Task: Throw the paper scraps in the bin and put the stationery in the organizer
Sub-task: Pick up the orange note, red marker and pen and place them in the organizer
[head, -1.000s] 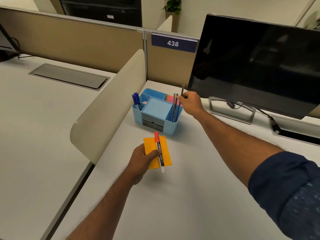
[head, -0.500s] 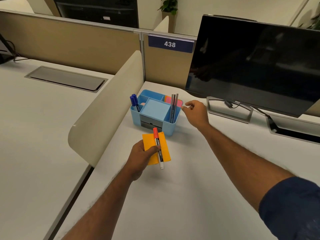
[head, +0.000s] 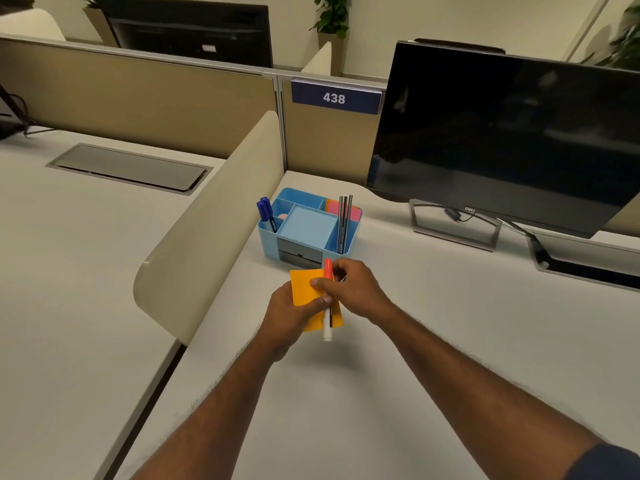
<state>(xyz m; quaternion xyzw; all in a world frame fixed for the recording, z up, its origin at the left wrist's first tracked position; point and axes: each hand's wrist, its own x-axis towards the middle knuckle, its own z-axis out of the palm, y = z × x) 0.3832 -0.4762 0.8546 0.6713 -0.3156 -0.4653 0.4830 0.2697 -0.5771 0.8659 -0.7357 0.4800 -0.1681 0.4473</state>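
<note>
A light blue desk organizer stands on the white desk. Two blue markers stand in its left slot, dark pens in its right slot, and pink sticky notes at its back. Just in front of it my left hand holds an orange sticky-note pad and a red-capped white marker against it. My right hand has come onto the same marker and pinches its upper part near the red cap. No bin is in view.
A black monitor on a metal stand fills the right back. A cream curved divider runs along the desk's left edge. A desk cable hatch lies on the neighbouring desk. A dark tray sits at right.
My right hand let go of a dark pen into the organizer's right slot, drew back and came onto the red-capped marker. My left hand kept holding pad and marker.
</note>
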